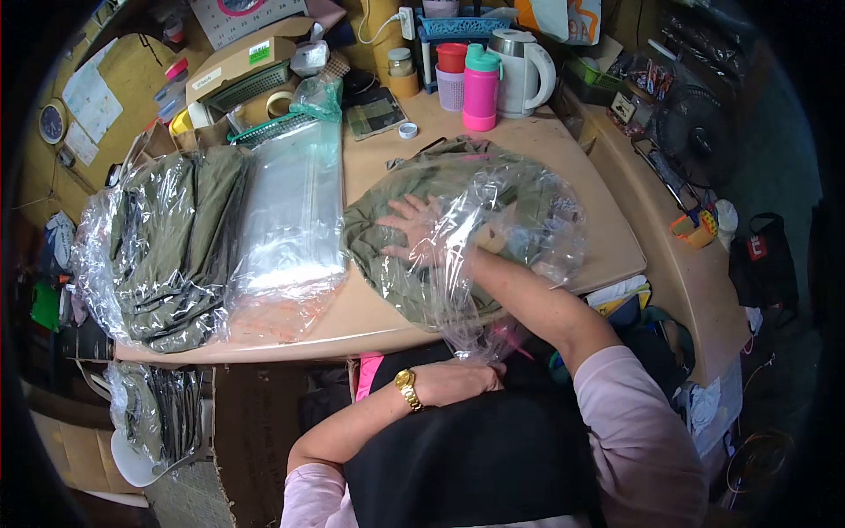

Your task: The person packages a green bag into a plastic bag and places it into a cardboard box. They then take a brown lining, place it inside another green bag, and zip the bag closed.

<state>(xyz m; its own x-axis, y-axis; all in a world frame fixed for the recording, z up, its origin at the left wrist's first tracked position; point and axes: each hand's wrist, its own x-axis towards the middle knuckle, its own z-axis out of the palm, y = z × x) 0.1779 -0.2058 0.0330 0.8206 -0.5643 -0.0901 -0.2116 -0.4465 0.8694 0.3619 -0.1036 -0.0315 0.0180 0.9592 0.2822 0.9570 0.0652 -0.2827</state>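
Observation:
An olive-green garment point(387, 273) lies on the tan table, partly inside a clear plastic bag point(466, 202). My right hand point(415, 231) is inside the bag, fingers spread on the garment, and the forearm runs in through the bag's opening. Near the table's front edge my left hand point(462, 381), with a gold watch at the wrist, is closed on the gathered lower edge of the bag. To the left lie a stack of flat clear bags point(295, 211) and a pile of bagged olive garments point(180, 246).
At the back stand a pink bottle point(481, 92), a white kettle point(519, 75) and a red cup point(451, 58). A small white lid point(407, 130) lies before them. A cardboard box point(242, 66) sits back left, a black fan point(697, 136) at the right. More bagged garments point(163, 414) rest below left.

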